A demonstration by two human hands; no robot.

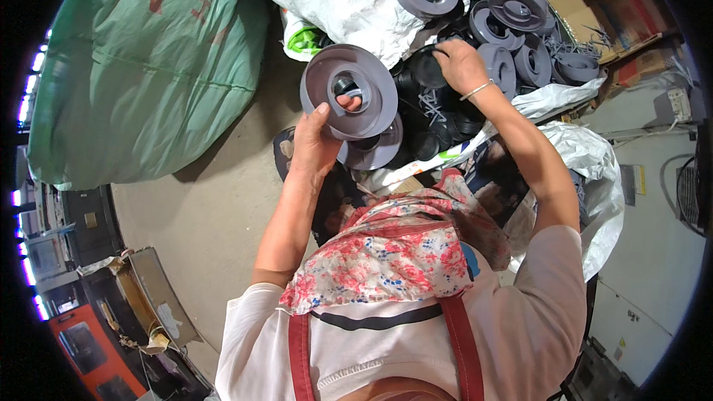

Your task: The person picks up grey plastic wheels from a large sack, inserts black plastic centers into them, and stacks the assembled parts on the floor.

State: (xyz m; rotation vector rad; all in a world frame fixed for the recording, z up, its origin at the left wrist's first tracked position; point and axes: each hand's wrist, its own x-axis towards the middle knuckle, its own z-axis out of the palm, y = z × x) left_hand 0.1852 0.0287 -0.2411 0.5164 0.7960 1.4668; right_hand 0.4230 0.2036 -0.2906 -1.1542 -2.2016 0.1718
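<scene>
My left hand [319, 136] grips a grey round plastic part [377, 89] with a raised rim and an open centre. The thumb lies on its near side, and fingertips show through the hole. Another grey ring-shaped part [382, 150] sits partly hidden just below it. My right hand [461, 68] reaches over a pile of black parts, its bent fingers closed at the edge of a black round piece [428, 68]. Thin grey plastic scraps [431, 104] lie among the black parts in front of me.
Several grey round parts [518, 6] are heaped at the far right beside a cardboard box [631, 22]. A white woven sack [342, 0] spreads at the back. A large green sack [148, 74] stands at the left, and a white machine cabinet [653, 252] at the right.
</scene>
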